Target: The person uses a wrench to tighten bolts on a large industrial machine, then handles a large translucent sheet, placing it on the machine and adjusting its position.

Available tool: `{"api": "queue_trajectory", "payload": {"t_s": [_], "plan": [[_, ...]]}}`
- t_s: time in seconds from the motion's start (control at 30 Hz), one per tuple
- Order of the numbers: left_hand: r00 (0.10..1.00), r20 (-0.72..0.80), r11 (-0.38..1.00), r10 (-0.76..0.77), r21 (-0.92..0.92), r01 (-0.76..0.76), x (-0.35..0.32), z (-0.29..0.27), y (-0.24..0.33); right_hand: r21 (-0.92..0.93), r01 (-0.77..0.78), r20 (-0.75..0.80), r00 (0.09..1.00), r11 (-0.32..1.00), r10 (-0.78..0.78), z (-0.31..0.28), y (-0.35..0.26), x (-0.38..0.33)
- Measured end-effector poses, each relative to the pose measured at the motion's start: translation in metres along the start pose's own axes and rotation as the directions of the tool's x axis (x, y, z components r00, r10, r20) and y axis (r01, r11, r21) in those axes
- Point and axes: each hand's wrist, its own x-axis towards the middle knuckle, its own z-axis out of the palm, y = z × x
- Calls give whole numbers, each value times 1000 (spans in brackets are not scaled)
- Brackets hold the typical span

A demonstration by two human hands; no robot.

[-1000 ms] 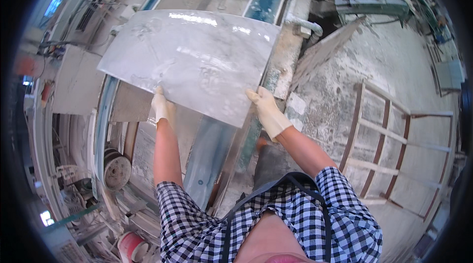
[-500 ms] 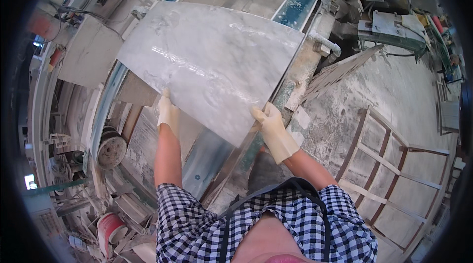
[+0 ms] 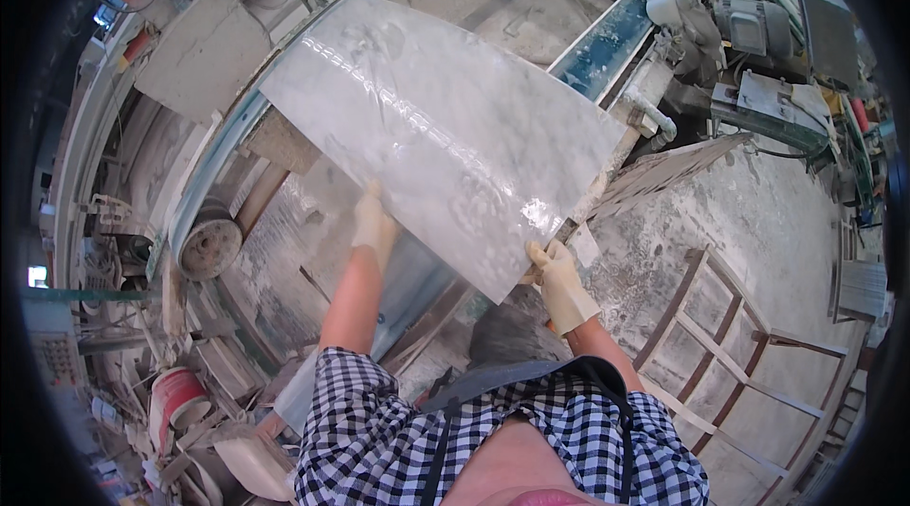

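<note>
A thin, grey-white marbled slab (image 3: 427,117), shiny as if wet, lies across the blue rails of a machine. My left hand (image 3: 374,224), in a cream glove, grips the near edge of the slab, its thumb on top and its other fingers hidden beneath. Close to the near right corner, my right hand (image 3: 561,286) pinches the slab's edge in a matching glove. The near corner sticks out past the machine between my hands and me.
Dusty blue rails (image 3: 607,42) run under the slab. A motor (image 3: 749,27) stands at far right, with a slatted wooden frame (image 3: 744,359) on the floor nearer. At left are a round wheel (image 3: 210,245), a red and white bucket (image 3: 180,402) and scraps.
The slab and both hands have shifted right and slightly nearer, the slab's right side now reaching further over the machine's edge. The view has turned a little too. Both hands keep their grip.
</note>
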Motion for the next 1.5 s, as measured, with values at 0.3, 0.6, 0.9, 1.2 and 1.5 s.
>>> {"api": "queue_trajectory", "payload": {"t_s": [0.3, 0.6, 0.9, 1.2, 1.5], "plan": [[991, 102, 985, -91, 156, 75, 15, -25, -2, -101, -147, -75, 987, 984, 140, 0, 4, 10], [993, 112, 907, -31, 420, -19, -6, -26, 18, -244, -166, -8, 986, 955, 169, -11, -1, 19], [983, 180, 798, -35, 597, -81, 8, -36, 13, -540, -176, -113, 984, 823, 136, -40, 5, 39], [980, 190, 791, -53, 608, -75, 27, -60, 9, -664, -106, -8, 991, 741, 136, -46, -14, 39], [973, 222, 802, -56, 590, -88, 35, -67, 5, -665, -216, -13, 960, 715, 279, -39, -42, 31]]}}
